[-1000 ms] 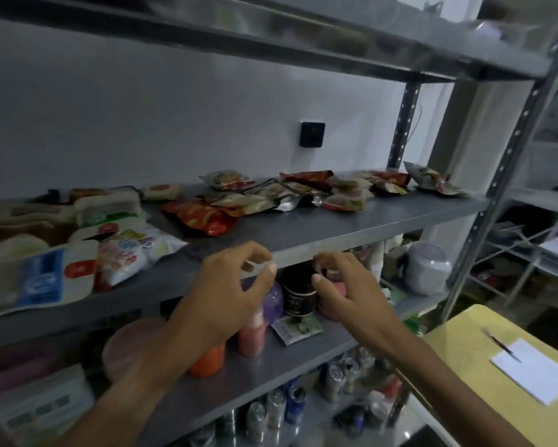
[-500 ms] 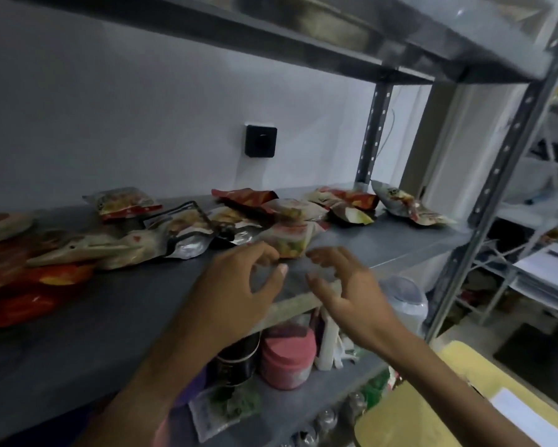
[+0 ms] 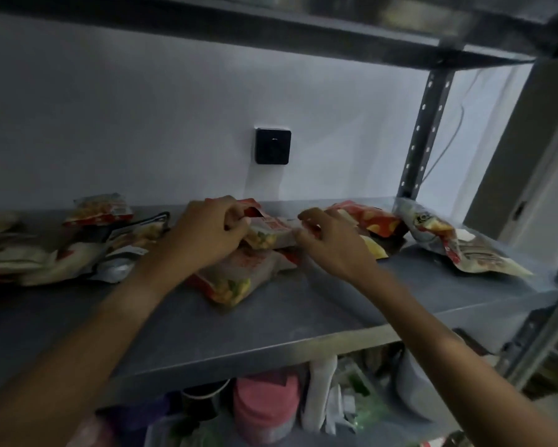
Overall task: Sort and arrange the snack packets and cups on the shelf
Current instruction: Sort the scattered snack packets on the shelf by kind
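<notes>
On the grey metal shelf (image 3: pixel 303 321) lie several snack packets. Both my hands reach over the middle of the shelf. My left hand (image 3: pixel 203 235) and my right hand (image 3: pixel 332 243) each grip an end of a clear snack packet (image 3: pixel 271 233) with red print and yellow-green contents. It lies on top of a similar packet (image 3: pixel 235 279). Behind my right hand are a red packet (image 3: pixel 371 219) and a yellow one (image 3: pixel 376 250). A grey-red packet (image 3: pixel 445 240) lies at the right end. More packets (image 3: pixel 77 253) lie in a heap to the left.
A black wall socket (image 3: pixel 273 146) sits on the white wall behind the shelf. A perforated upright post (image 3: pixel 421 130) stands at the back right. The shelf below holds a pink-lidded jar (image 3: pixel 266 404), a white container (image 3: pixel 416 382) and other items. Another shelf board (image 3: pixel 271 27) runs overhead.
The view has moved closer and up to the middle shelf. Both hands have reached forward from the shelf's front edge and taken hold of the clear snack packet.
</notes>
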